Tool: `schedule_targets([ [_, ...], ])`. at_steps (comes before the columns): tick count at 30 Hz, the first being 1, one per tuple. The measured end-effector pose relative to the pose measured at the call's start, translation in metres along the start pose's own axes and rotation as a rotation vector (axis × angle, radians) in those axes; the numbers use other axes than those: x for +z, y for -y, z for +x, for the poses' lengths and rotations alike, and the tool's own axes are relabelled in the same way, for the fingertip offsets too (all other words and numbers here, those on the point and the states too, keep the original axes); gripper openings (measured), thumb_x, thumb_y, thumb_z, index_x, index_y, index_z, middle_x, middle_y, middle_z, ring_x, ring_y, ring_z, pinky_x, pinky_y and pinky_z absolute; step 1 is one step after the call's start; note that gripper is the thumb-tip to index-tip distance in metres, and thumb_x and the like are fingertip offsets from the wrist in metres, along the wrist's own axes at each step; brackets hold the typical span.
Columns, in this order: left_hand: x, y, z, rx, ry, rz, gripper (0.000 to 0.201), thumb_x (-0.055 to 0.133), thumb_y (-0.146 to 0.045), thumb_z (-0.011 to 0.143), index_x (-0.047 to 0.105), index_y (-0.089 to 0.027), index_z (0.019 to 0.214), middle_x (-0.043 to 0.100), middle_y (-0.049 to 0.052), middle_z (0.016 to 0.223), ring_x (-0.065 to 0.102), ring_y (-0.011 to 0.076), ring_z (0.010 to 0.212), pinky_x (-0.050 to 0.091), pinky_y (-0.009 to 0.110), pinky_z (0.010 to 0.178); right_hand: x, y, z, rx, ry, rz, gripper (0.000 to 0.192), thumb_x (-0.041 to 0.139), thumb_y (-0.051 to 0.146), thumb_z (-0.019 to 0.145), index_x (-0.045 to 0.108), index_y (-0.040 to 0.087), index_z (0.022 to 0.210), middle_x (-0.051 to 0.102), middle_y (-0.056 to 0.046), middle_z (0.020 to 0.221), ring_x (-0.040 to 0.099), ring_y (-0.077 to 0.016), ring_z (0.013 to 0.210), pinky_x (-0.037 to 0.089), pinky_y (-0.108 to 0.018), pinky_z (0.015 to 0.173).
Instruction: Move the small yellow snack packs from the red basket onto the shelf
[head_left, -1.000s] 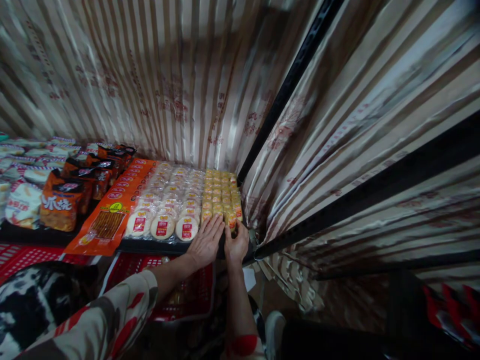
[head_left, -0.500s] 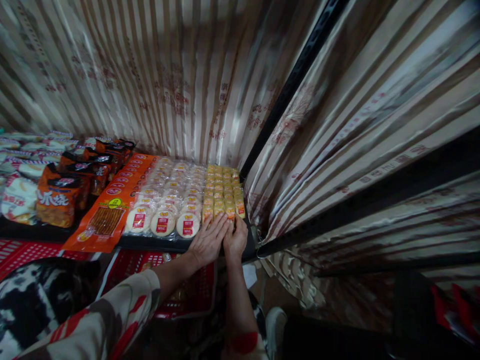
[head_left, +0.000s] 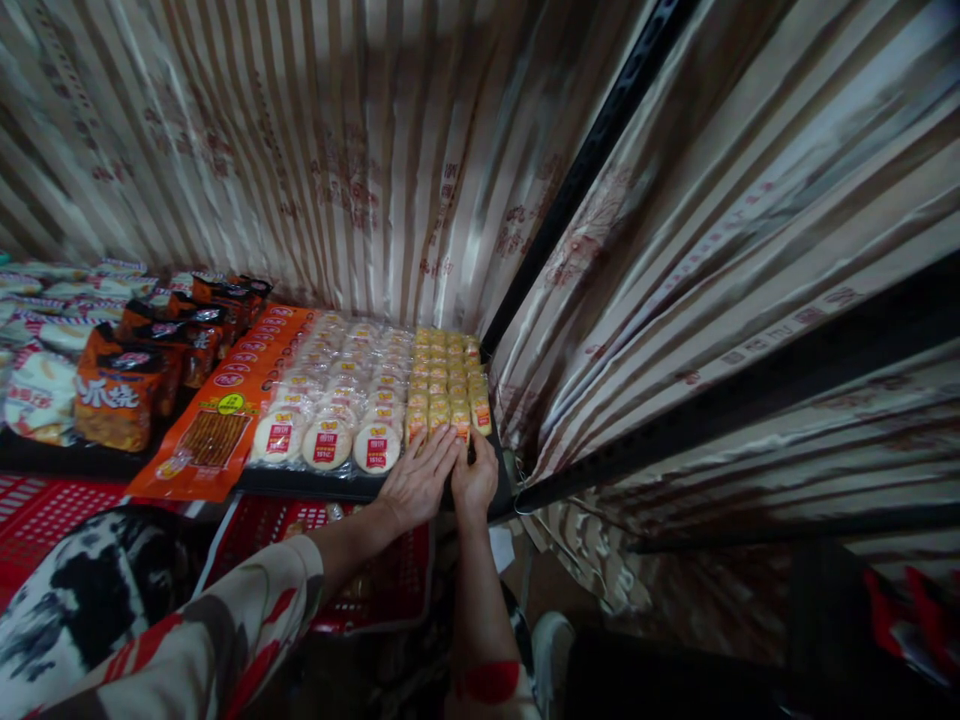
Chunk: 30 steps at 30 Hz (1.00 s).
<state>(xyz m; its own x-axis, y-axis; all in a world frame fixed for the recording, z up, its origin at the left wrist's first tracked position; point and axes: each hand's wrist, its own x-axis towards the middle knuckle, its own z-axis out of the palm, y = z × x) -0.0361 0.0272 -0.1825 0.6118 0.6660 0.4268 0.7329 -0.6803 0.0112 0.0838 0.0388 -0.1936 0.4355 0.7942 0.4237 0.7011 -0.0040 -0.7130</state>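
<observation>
Rows of small yellow snack packets [head_left: 445,385] fill the right end of a dark shelf [head_left: 315,489]. My left hand [head_left: 417,482] lies flat with fingers spread on the front of those rows. My right hand [head_left: 475,478] is beside it, fingertips pinched against the frontmost yellow packet near the shelf's right corner. Left of the yellow packets lie rows of round white cakes [head_left: 341,400] in clear wrap with red labels.
Further left lie long orange packets [head_left: 225,415], brown-orange snack bags [head_left: 124,395] and white bags [head_left: 37,390]. Striped plastic sheeting [head_left: 360,150] hangs behind and to the right, crossed by black shelf rails [head_left: 592,165]. A red basket [head_left: 360,580] sits below the shelf.
Both hands have slid slightly forward along the front of the yellow packets; the right hand's fingers shifted from gripping the shelf edge to touching the front packet. The camera shifted a little.
</observation>
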Motion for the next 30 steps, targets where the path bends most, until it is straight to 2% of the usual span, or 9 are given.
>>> schedule_targets([
  [6, -0.0008, -0.0004, 0.0001, 0.008, 0.009, -0.008, 0.056, 0.034, -0.013, 0.087, 0.028, -0.010, 0.142, 0.024, 0.010, 0.151, 0.010, 0.0216, 0.142, 0.012, 0.045, 0.115, -0.0023, -0.0009, -0.0007, -0.007, -0.026, 0.014, 0.046, 0.037, 0.037, 0.086, 0.059, 0.010, 0.117, 0.061, -0.017, 0.117, 0.053, -0.0246, 0.109, 0.040, -0.040, 0.093],
  [14, -0.0016, -0.0003, 0.0009, 0.012, 0.035, -0.007, 0.055, 0.034, -0.017, 0.089, 0.028, -0.009, 0.142, 0.024, 0.012, 0.151, 0.013, 0.0235, 0.141, 0.014, 0.046, 0.114, -0.0020, -0.0018, 0.0005, 0.005, 0.014, 0.054, 0.047, 0.038, 0.037, 0.085, 0.061, 0.008, 0.114, 0.063, -0.018, 0.112, 0.056, -0.0238, 0.105, 0.041, -0.040, 0.093],
  [20, 0.0014, 0.0000, -0.0002, 0.019, 0.005, 0.007, 0.055, 0.036, -0.018, 0.089, 0.028, -0.009, 0.142, 0.022, 0.012, 0.151, 0.011, 0.0238, 0.141, 0.012, 0.044, 0.115, -0.0028, -0.0004, -0.0015, 0.002, -0.028, 0.026, 0.048, 0.036, 0.037, 0.086, 0.059, 0.009, 0.115, 0.062, -0.017, 0.114, 0.055, -0.0243, 0.106, 0.040, -0.040, 0.094],
  [24, 0.0032, 0.0005, -0.0011, 0.021, -0.001, 0.018, 0.055, 0.037, -0.020, 0.089, 0.028, -0.009, 0.142, 0.022, 0.013, 0.151, 0.011, 0.0238, 0.141, 0.012, 0.045, 0.115, -0.0012, -0.0028, -0.0017, 0.010, -0.003, -0.006, 0.045, 0.036, 0.036, 0.085, 0.061, 0.011, 0.112, 0.064, -0.015, 0.110, 0.057, -0.0244, 0.102, 0.041, -0.040, 0.091],
  [30, 0.0032, 0.0008, -0.0005, 0.030, -0.002, 0.036, 0.054, 0.036, -0.019, 0.090, 0.029, -0.008, 0.142, 0.022, 0.013, 0.151, 0.013, 0.0241, 0.141, 0.013, 0.044, 0.115, 0.0006, -0.0040, -0.0017, -0.004, -0.014, -0.009, 0.045, 0.037, 0.034, 0.084, 0.058, 0.010, 0.116, 0.063, -0.017, 0.113, 0.056, -0.0249, 0.104, 0.041, -0.041, 0.091],
])
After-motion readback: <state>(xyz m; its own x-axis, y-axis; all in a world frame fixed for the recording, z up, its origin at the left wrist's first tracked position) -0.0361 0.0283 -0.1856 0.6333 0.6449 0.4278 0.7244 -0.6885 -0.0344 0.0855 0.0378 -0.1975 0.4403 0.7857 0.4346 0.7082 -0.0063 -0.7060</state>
